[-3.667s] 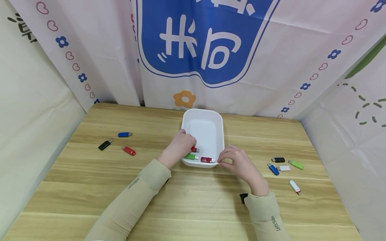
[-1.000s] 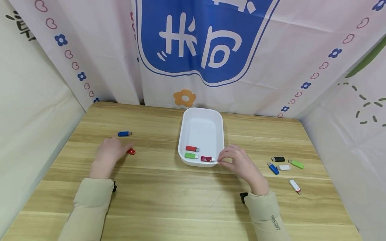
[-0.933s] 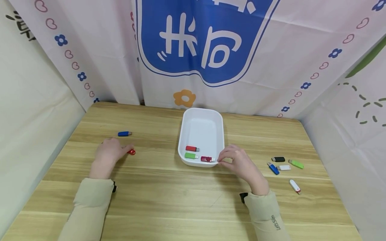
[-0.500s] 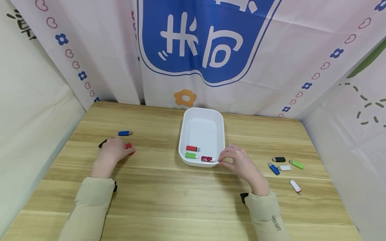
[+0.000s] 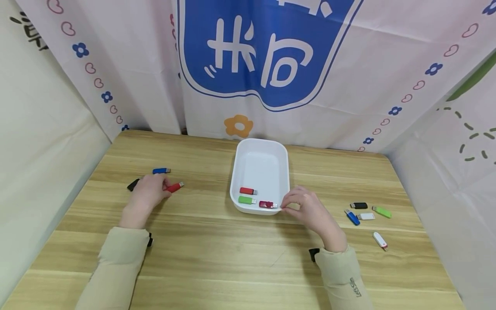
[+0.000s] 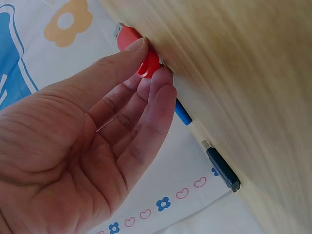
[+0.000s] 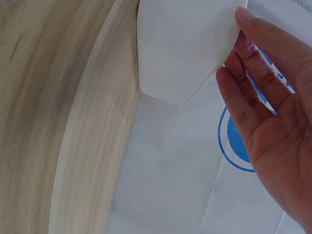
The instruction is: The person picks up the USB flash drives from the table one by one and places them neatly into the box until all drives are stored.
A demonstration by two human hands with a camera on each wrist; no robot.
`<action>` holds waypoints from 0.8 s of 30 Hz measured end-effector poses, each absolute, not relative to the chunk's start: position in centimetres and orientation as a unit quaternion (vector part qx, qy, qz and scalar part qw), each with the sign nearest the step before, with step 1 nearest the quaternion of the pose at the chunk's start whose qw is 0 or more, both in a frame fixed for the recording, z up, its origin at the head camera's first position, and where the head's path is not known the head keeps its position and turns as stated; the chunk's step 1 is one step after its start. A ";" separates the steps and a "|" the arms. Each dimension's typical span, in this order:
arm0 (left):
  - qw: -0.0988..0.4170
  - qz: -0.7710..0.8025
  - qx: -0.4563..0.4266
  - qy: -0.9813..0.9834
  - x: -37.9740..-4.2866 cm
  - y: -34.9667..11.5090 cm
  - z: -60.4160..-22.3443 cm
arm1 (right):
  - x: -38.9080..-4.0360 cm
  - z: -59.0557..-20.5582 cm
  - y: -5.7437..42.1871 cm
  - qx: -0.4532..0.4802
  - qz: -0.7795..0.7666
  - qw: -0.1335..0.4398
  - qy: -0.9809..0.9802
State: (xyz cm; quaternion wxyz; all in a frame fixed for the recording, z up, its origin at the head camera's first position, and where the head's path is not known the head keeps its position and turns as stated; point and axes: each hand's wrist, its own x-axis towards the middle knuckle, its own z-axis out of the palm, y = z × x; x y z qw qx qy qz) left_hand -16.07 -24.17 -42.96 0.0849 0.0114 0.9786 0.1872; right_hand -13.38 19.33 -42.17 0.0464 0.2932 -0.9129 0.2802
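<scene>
My left hand [image 5: 147,193] pinches a red USB stick [image 5: 175,187] between thumb and fingertips, its metal plug pointing away to the right. The left wrist view shows the same red USB stick [image 6: 127,39] under the thumb. A blue USB stick [image 5: 161,171] lies just beyond this hand, and a black USB stick [image 5: 133,185] is partly hidden behind it. With thumb and fingers, my right hand [image 5: 310,211] pinches the near right rim of a white plastic box [image 5: 231,185]. Inside the box lie a red [image 5: 248,190], a green [image 5: 246,200] and a dark red USB stick [image 5: 267,205].
On the right of the wooden table [image 5: 232,267] lie several more USB sticks: black [image 5: 359,206], blue [image 5: 352,217], white [image 5: 366,216], light green [image 5: 382,212] and white with red [image 5: 380,241]. A printed curtain [image 5: 329,120] hangs along the back edge.
My left hand has left the box, gone to the red USB stick on the left, gripped it and turned it so its plug points right. My right hand has stayed at the box rim.
</scene>
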 end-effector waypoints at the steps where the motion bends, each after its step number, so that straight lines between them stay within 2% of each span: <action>1: 0.083 0.187 0.012 0.979 -16.1 -24.2 -43.0 | -13.4 -42.2 19.3 0.293 0.281 0.045 -0.913; 19: 0.082 0.174 0.032 0.981 -16.1 -24.2 -43.1 | -13.3 -42.1 19.3 0.298 0.282 0.048 -0.911; 24: 0.065 0.216 0.046 0.973 -16.3 -24.1 -43.1 | -13.3 -42.2 19.3 0.298 0.282 0.052 -0.910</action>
